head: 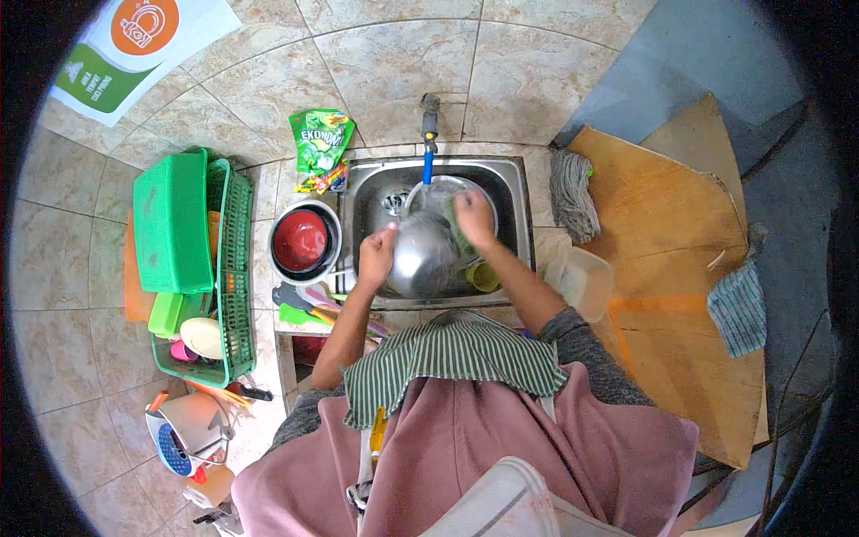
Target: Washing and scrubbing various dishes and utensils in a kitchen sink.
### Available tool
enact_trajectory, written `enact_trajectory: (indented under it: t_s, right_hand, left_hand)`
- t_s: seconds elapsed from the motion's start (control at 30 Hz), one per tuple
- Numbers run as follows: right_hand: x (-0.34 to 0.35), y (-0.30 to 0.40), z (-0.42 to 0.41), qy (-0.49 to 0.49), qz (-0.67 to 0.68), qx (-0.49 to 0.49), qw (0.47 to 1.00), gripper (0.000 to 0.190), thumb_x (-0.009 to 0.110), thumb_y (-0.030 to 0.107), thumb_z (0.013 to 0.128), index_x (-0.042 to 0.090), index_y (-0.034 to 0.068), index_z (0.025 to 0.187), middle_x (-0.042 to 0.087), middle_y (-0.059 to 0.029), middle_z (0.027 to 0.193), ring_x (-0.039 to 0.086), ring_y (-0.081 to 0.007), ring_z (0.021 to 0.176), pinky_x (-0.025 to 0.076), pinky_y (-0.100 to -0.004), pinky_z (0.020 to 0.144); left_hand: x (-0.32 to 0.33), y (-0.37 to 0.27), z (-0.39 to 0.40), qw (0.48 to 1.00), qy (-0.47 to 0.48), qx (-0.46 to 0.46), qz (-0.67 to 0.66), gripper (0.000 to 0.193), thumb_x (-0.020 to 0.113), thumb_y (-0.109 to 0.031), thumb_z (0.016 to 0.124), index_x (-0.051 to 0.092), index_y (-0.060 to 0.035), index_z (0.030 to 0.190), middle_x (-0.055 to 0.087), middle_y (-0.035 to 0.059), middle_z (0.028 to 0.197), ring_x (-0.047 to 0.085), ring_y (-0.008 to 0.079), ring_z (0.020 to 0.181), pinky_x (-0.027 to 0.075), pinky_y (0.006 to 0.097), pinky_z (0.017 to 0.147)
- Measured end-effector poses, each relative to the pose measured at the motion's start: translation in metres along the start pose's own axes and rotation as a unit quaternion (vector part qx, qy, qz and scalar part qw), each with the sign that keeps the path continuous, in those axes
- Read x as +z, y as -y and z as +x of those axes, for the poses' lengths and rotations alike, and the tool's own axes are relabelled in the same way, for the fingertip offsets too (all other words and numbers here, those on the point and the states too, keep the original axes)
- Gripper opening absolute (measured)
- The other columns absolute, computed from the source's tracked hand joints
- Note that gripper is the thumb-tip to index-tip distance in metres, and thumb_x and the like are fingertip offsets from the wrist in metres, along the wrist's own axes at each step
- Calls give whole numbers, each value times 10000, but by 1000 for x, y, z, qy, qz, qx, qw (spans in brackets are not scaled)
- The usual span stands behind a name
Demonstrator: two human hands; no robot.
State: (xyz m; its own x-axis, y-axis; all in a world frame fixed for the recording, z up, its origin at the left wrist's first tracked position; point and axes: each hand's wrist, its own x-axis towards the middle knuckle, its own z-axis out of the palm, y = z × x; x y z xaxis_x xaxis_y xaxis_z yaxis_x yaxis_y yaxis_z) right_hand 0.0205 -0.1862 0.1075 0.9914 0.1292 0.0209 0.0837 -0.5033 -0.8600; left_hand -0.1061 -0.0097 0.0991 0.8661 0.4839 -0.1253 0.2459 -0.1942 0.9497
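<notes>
A shiny, round metal vessel (419, 258), perhaps a bowl or a lid, is tilted over the stainless steel sink (520, 201). My left hand (377, 254) grips its left edge, thumb up. In my right hand (474, 218) is a green scouring pad (460, 231), held at the vessel's right side and blurred. Behind the vessel, a round container (463, 182) sits in the basin below the tap (429, 127) with its blue spout. A yellow-green cup (483, 276) lies in the basin's near right corner, partly behind my right forearm.
Left of the sink stand nested bowls (300, 239) in a pale pan, with utensils (309, 302) nearer me. A green detergent pouch (322, 141) leans on the wall. Further left is a green dish basket (235, 288). A plastic tub (590, 282) and grey rag (574, 194) lie right.
</notes>
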Motion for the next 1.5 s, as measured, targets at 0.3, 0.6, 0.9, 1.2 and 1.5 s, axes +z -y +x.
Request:
enact_trajectory:
  t_s: [0.3,0.6,0.9,1.2,1.5]
  right_hand:
    - [-47,35,11,502,48,-85,859,722,679,488,737,455,-13,1207,529,-178,1173,529,-270,1062,408,-365,931]
    - [-32,36,-23,448,-84,-31,889,884,718,583,644,456,-17,1237,491,-234,1225,481,-288,1150,357,-358,994]
    - [-38,20,-8,383,-50,-118,915,577,724,438,724,579,15,1088,555,-203,1095,537,-263,1040,414,-364,916]
    - [-62,25,-2,424,121,-113,890,281,714,265,773,654,3,854,672,-66,763,596,-118,695,467,-272,699]
    - [-67,19,-1,385,57,-124,913,284,679,293,802,649,16,859,659,-90,794,589,-116,731,461,-295,683]
  left_hand:
    - [-5,-54,18,933,215,226,180,398,558,-395,869,637,-17,771,560,173,609,563,260,547,429,346,533]
    - [9,-66,20,944,150,162,246,505,483,-390,902,579,10,609,494,248,585,540,342,538,420,412,540]
    - [11,-67,21,952,24,226,204,582,446,-403,930,468,-5,506,376,23,458,351,115,461,332,331,459]
    - [6,5,52,997,37,-26,-57,580,442,-434,922,505,-22,519,445,66,450,426,174,427,383,338,480]
    - [-10,-21,48,981,90,-122,-124,491,449,-425,918,574,-21,669,496,13,550,456,84,502,378,296,477]
